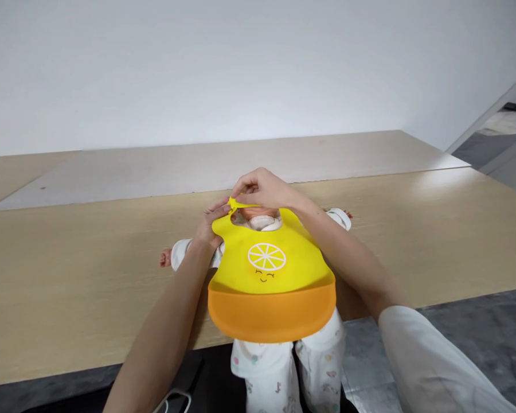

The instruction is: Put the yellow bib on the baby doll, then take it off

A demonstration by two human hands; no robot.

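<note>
A baby doll (258, 219) in white patterned clothes lies on its back on the wooden table, its legs hanging over the near edge. Over its chest lies a yellow silicone bib (266, 258) with a lemon face and an orange catch pocket (272, 312). My left hand (208, 223) grips the bib's left shoulder beside the neck. My right hand (258, 192) pinches the narrow yellow neck strap (237, 203) above the doll's head. The strap's fastening is hidden behind my fingers. Most of the doll's face is hidden too.
A pale board (223, 169) lies along the table's far side, against a white wall (258, 69). Grey floor (464, 338) shows past the table's near edge at right. A white cable (172, 398) lies on a dark surface at bottom left.
</note>
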